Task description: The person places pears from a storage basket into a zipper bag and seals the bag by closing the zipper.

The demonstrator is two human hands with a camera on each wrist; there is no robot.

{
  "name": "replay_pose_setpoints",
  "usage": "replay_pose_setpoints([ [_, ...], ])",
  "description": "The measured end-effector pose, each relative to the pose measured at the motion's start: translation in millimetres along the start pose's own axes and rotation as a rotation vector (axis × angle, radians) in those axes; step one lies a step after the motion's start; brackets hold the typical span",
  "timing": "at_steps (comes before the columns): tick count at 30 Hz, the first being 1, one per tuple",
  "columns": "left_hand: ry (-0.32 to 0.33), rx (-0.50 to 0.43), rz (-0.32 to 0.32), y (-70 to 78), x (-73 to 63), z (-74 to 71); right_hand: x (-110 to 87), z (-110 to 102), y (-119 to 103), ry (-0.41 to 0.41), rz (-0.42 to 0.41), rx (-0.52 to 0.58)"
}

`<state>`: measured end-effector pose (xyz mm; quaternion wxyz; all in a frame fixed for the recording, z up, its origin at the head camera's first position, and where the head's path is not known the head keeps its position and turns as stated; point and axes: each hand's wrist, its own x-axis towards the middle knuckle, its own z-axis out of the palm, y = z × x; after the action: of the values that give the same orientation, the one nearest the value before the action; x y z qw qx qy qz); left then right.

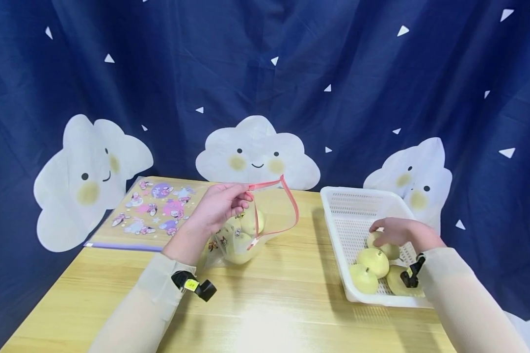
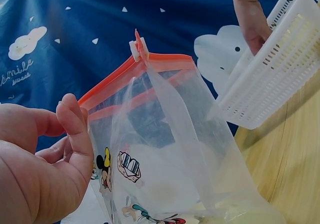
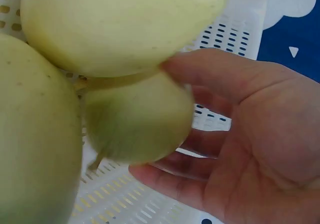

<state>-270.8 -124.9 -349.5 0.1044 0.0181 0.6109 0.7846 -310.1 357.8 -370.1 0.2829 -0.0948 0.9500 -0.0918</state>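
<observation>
My left hand (image 1: 221, 206) pinches the red zip rim of a clear printed zip bag (image 2: 155, 114), whose mouth gapes toward the right. Several pale yellow-green pears (image 1: 251, 221) lie inside the bag on the table. On the right, my right hand (image 1: 395, 231) is down in a white plastic basket (image 1: 335, 215). Its thumb and fingers (image 3: 170, 186) curl round a pear (image 3: 140, 119), seen close in the right wrist view. More pears (image 1: 364, 278) sit beside it in the basket's near part.
A flat printed zip bag (image 1: 152, 208) with a purple edge lies at the table's back left. The wooden table (image 1: 287, 294) spans between bag and basket. Behind it hangs a dark blue curtain (image 1: 256, 59) with clouds and triangles.
</observation>
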Motion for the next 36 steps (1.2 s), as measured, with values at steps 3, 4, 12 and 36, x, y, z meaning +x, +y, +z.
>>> replay_pose_setpoints([
  [3,0.001,-0.003,-0.001,-1.1,1.1,-0.1,1.3,3.1,-1.8,0.023,0.029,0.076],
  [4,0.0,-0.005,-0.002,-1.4,1.6,-0.1,1.2,4.3,-2.7,0.018,0.043,0.112],
  [12,-0.011,-0.002,0.005,-1.1,1.8,0.5,0.8,7.9,-4.4,0.059,-0.004,0.15],
  [36,-0.026,0.003,0.004,-0.5,1.2,1.6,6.3,-7.1,-43.6,0.645,-0.134,0.156],
])
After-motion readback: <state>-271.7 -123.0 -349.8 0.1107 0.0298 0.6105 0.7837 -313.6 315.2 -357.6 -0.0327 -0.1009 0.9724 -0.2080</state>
